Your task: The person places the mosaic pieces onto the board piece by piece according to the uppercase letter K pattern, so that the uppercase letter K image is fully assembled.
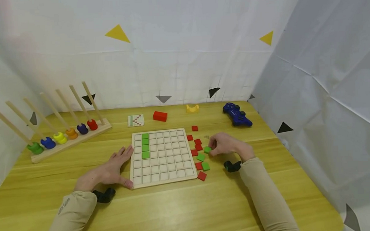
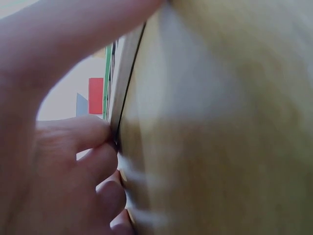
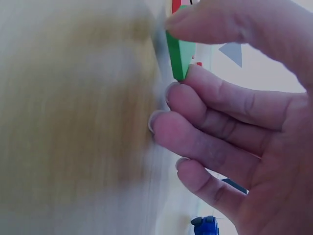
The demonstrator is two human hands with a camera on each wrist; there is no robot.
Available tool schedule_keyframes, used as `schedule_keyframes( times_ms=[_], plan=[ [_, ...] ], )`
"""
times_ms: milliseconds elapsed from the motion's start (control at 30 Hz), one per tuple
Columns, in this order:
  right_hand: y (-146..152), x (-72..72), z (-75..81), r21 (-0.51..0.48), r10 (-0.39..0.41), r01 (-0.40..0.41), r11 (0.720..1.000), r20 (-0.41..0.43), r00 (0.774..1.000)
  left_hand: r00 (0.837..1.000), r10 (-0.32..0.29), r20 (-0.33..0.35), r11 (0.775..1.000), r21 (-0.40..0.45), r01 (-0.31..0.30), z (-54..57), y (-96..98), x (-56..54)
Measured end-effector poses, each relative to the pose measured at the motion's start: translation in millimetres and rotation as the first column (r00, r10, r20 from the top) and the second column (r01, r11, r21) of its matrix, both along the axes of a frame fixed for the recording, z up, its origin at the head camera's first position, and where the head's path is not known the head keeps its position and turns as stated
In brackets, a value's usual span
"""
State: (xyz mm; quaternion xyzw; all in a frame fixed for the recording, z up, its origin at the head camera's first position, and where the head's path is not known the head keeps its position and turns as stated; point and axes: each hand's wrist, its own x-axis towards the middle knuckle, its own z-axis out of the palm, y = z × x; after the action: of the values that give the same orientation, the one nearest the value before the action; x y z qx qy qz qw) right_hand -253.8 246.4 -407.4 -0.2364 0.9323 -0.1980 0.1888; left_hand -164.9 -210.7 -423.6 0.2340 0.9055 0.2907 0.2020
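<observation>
A wooden grid board (image 1: pixel 155 170) lies on the table, with several green tiles (image 1: pixel 145 147) in a column of cells near its left side. My left hand (image 1: pixel 110 169) rests at the board's left edge, fingers spread, the thumb at the near corner. Right of the board, my right hand (image 1: pixel 226 144) pinches a green tile (image 3: pixel 180 56) between thumb and index finger, tilted close to the tabletop. Two more green tiles, one of them the nearer tile (image 1: pixel 205 166), lie among several loose red tiles (image 1: pixel 201 176) beside the board.
A wooden peg rack (image 1: pixel 71 141) with coloured rings stands at the left. Behind the board are a patterned card (image 1: pixel 135 120), a red block (image 1: pixel 160 116) and a yellow notched block (image 1: pixel 192 109). A blue game controller (image 1: pixel 237 114) lies at the back right.
</observation>
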Motion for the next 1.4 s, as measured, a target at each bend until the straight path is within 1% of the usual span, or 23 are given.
schedule_keyframes(
  times_ms=[200, 333, 500, 633, 733, 867, 1033, 1200, 1300, 1400],
  plan=[
    [0, 0.2, 2.5, -0.044, -0.007, 0.007, 0.999, -0.014, 1.000, 1.000, 0.008, 0.000, 1.000, -0.008, -0.008, 0.1, 0.4, -0.1],
    [-2, 1.9, 6.0, -0.041, 0.000, -0.002, 0.999, -0.044, 0.999, 1.000, 0.014, 0.008, 1.000, -0.008, -0.014, -0.3, 0.9, 0.1],
    [-7, 7.5, 13.9, -0.046, 0.023, -0.027, 0.999, -0.087, 0.996, 1.000, 0.012, 0.009, 1.000, -0.005, -0.012, -1.2, 1.6, 0.4],
    [-19, 14.6, 24.1, -0.047, 0.054, -0.060, 0.997, -0.122, 0.991, 1.000, 0.004, -0.003, 1.000, -0.011, -0.004, -1.9, 2.5, 0.2],
    [-35, 18.2, 32.2, -0.035, 0.092, -0.099, 0.995, -0.151, 0.984, 1.000, 0.004, -0.006, 1.000, -0.012, -0.004, -1.9, 3.1, 0.1],
    [-67, 18.5, 37.5, -0.041, 0.148, -0.157, 0.987, -0.166, 0.975, 1.000, 0.017, 0.000, 1.000, -0.014, -0.017, -2.1, 2.3, 0.4],
    [-114, 19.5, 43.5, -0.105, 0.212, -0.225, 0.969, -0.124, 0.969, 1.000, 0.020, 0.003, 1.000, -0.017, -0.020, -2.3, 0.1, 1.1],
    [-157, 21.9, 49.2, -0.135, 0.272, -0.285, 0.949, -0.106, 0.956, 1.000, 0.011, -0.009, 1.000, -0.007, -0.011, -1.5, 0.0, 0.7],
    [-177, 23.5, 44.9, -0.139, 0.296, -0.307, 0.941, -0.097, 0.950, 1.000, 0.010, -0.013, 1.000, -0.004, -0.010, -0.4, 0.6, 0.2],
    [-188, 25.0, 35.6, -0.139, 0.298, -0.306, 0.942, -0.075, 0.952, 1.000, 0.014, -0.005, 1.000, -0.009, -0.014, -0.6, 1.0, 0.2]
  ],
)
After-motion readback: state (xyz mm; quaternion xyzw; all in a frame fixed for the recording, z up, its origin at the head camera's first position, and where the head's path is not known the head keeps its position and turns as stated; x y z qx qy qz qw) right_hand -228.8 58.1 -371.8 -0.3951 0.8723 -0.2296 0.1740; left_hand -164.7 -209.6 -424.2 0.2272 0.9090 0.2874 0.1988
